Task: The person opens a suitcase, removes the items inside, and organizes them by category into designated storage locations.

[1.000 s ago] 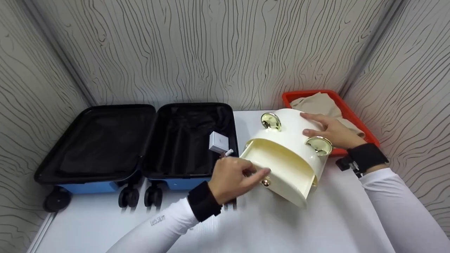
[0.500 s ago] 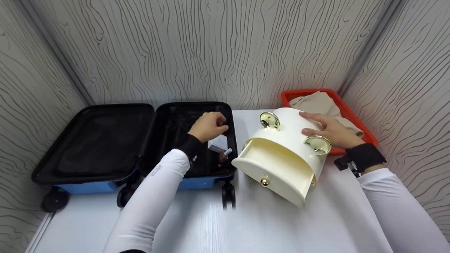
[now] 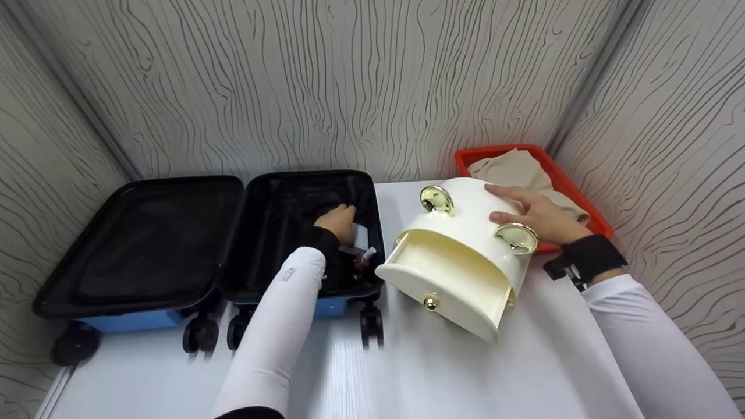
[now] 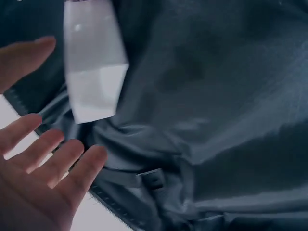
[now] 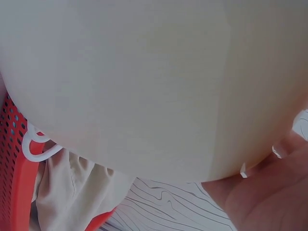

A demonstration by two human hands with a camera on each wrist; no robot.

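Inside the black-lined half of the suitcase (image 3: 302, 180), my left hand (image 3: 339, 224) is beside a small white box (image 3: 361, 237). In the left wrist view, the thumb and fingers (image 4: 79, 178) are spread apart, and a gap shows between them and the white box (image 4: 96, 72). A small reddish bottle with a white cap (image 3: 361, 262) lies near the box. On the right, my right hand (image 3: 538, 215) rests on top of a cream, round-topped drawer box (image 3: 471, 209) with gold ear-shaped pieces. Its drawer (image 3: 445, 270) is pulled out, with a gold knob (image 3: 430, 302) in front.
Behind the drawer box stands a red basket (image 3: 602, 224) holding beige cloth (image 3: 512, 166). The suitcase's other half (image 3: 139, 244) lies unfolded at the left. Patterned walls (image 3: 326, 87) enclose the white table (image 3: 419, 372).
My left hand has gone from the drawer front over to the suitcase, then down beside the white box. The right hand keeps its place on the drawer box. The view has shifted slightly.
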